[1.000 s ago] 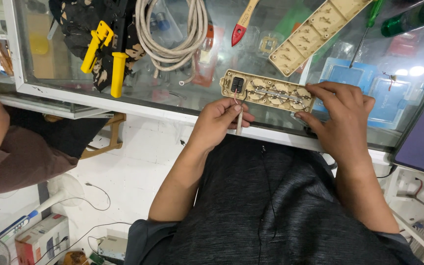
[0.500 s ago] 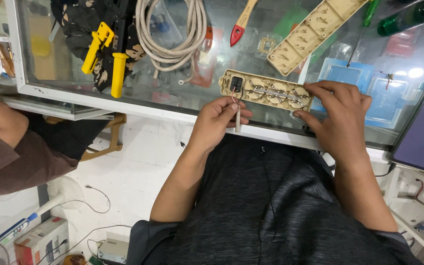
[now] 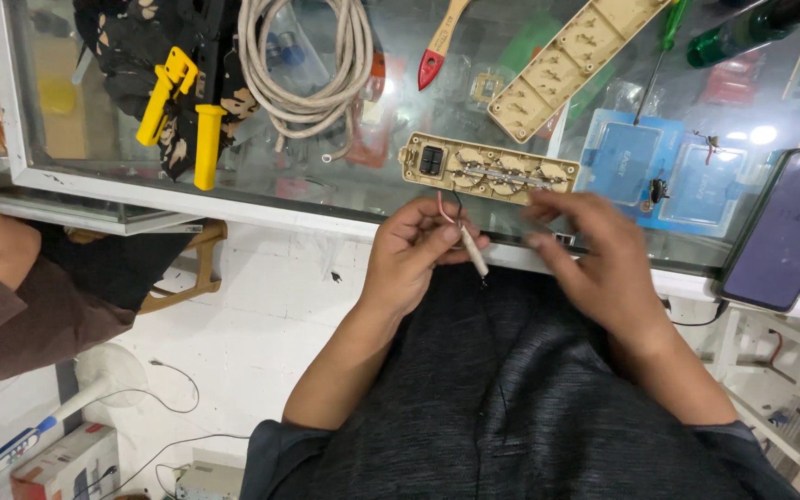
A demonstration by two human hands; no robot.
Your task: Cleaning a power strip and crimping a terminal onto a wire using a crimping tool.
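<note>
Glass counter (image 3: 261,190): left hand (image 3: 414,255) pinches cable (image 3: 470,248).

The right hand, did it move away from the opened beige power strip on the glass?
Yes. The right hand has lifted off the opened beige power strip and come back toward the person's body, past the glass counter's white edge; the strip stayed put.

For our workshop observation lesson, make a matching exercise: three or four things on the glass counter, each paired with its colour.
Things:
1. plastic-handled crimping pliers
2. coiled round cable
3. flat rectangular phone
4. long open power-strip base

Colours:
A. beige
B. yellow
C. dark purple
D. grey-white

Pairs: 1-B, 2-D, 3-C, 4-A
</note>
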